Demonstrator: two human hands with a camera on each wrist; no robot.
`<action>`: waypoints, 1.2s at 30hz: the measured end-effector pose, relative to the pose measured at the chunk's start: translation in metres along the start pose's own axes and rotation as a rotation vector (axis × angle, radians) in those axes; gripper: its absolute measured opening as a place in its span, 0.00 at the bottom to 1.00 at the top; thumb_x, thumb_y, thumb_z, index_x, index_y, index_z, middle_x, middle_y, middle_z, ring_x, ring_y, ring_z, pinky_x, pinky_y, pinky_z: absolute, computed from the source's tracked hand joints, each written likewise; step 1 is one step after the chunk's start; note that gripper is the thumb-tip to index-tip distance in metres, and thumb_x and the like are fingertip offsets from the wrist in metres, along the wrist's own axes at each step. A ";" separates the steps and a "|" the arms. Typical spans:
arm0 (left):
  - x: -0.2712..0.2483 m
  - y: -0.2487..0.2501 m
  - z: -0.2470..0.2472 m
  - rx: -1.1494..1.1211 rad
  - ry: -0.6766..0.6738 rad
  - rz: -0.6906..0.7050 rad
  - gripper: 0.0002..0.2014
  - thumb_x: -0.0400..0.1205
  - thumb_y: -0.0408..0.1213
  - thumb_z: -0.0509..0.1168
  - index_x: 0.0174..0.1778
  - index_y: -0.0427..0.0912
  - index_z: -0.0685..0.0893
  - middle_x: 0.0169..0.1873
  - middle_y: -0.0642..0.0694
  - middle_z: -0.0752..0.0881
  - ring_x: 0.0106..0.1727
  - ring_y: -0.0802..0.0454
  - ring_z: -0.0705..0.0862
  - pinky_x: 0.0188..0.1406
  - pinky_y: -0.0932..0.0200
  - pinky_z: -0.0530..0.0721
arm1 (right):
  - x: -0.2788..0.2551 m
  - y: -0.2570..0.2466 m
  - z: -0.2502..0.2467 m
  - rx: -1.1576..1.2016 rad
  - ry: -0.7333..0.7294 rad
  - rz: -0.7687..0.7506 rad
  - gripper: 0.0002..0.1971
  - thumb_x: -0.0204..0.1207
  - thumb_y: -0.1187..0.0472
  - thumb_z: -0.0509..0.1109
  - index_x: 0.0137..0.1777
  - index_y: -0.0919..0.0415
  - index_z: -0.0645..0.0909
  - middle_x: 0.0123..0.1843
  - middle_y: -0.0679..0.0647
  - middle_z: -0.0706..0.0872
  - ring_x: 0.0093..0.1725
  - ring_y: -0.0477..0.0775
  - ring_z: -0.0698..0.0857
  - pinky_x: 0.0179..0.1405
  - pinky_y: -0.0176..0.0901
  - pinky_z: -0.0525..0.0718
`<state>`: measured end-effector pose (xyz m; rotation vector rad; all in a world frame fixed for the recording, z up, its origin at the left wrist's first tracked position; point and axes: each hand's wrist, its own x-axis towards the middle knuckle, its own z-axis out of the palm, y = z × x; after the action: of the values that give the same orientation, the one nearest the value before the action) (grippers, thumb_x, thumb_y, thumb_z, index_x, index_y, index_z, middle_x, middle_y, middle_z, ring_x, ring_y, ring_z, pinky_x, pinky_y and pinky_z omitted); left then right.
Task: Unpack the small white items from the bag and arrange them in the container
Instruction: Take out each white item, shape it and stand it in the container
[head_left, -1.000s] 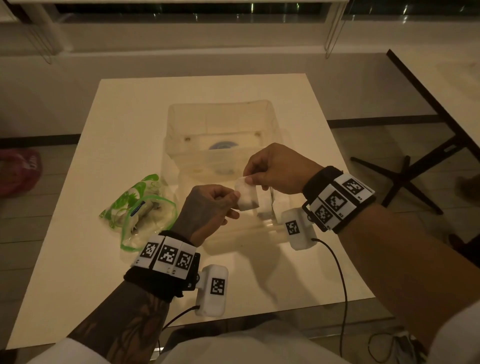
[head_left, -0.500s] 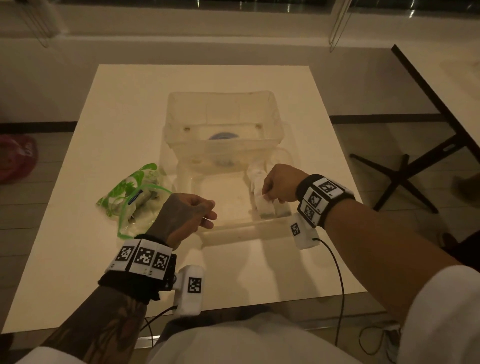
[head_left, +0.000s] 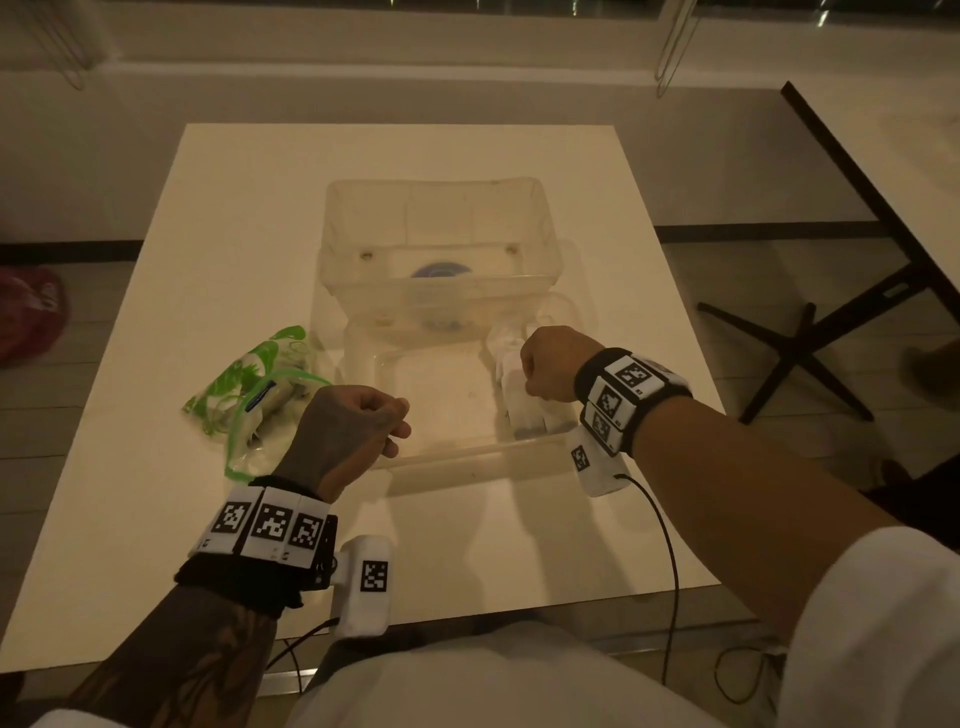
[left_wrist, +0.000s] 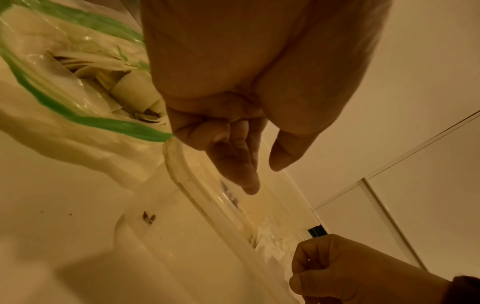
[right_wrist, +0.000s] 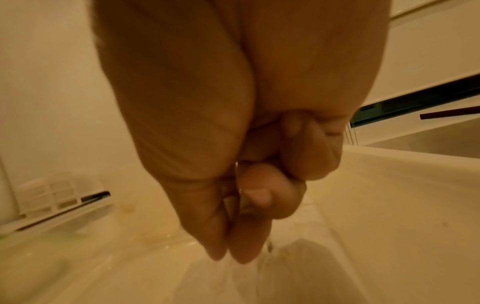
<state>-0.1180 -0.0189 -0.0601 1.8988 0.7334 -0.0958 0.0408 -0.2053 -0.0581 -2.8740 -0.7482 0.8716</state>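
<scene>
A shallow clear tray (head_left: 467, 453) lies mid-table, with several small white items (head_left: 519, 408) standing along its right side. My right hand (head_left: 540, 371) is curled just above them. In the right wrist view its thumb and fingers (right_wrist: 233, 226) pinch what looks like the thin top edge of one white item, though the picture is blurred. My left hand (head_left: 363, 421) hovers over the tray's left front corner with its fingers curled into the palm (left_wrist: 246, 156), holding nothing. The green-trimmed clear bag (head_left: 244, 395) lies open to its left with more white items (left_wrist: 135, 90) inside.
A deeper clear box (head_left: 441, 218) stands right behind the tray, with a blue disc showing through it. The pale table (head_left: 182, 519) ends close to my body. A second table (head_left: 883, 156) and its dark cross-shaped foot stand to the right, and a red thing lies on the floor far left.
A second ago both hands held a white item up above the tray. My right hand has carried it down to the tray's right side; my left hand let go and dropped towards the bag.
</scene>
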 end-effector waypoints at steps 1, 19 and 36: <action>0.000 -0.001 -0.001 0.005 0.015 0.010 0.08 0.83 0.40 0.66 0.41 0.43 0.86 0.35 0.48 0.90 0.30 0.52 0.86 0.29 0.62 0.79 | 0.000 0.000 0.000 0.032 -0.015 0.000 0.10 0.78 0.62 0.67 0.53 0.68 0.87 0.51 0.59 0.88 0.53 0.58 0.86 0.52 0.44 0.84; 0.024 -0.060 -0.022 0.463 0.413 -0.149 0.17 0.87 0.39 0.56 0.68 0.36 0.77 0.57 0.32 0.86 0.59 0.32 0.83 0.55 0.45 0.80 | -0.002 -0.006 0.001 -0.008 -0.155 0.014 0.15 0.82 0.57 0.63 0.54 0.68 0.86 0.54 0.62 0.87 0.49 0.56 0.82 0.51 0.44 0.78; 0.065 -0.090 -0.030 0.813 0.285 0.127 0.09 0.79 0.28 0.63 0.50 0.34 0.87 0.52 0.36 0.87 0.55 0.39 0.84 0.59 0.48 0.80 | -0.005 -0.012 -0.001 0.122 -0.095 -0.040 0.11 0.79 0.57 0.68 0.35 0.56 0.82 0.33 0.50 0.86 0.36 0.48 0.83 0.32 0.36 0.75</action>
<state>-0.1211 0.0596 -0.1440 2.7715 0.8333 -0.0437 0.0322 -0.1974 -0.0526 -2.7192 -0.7308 1.0181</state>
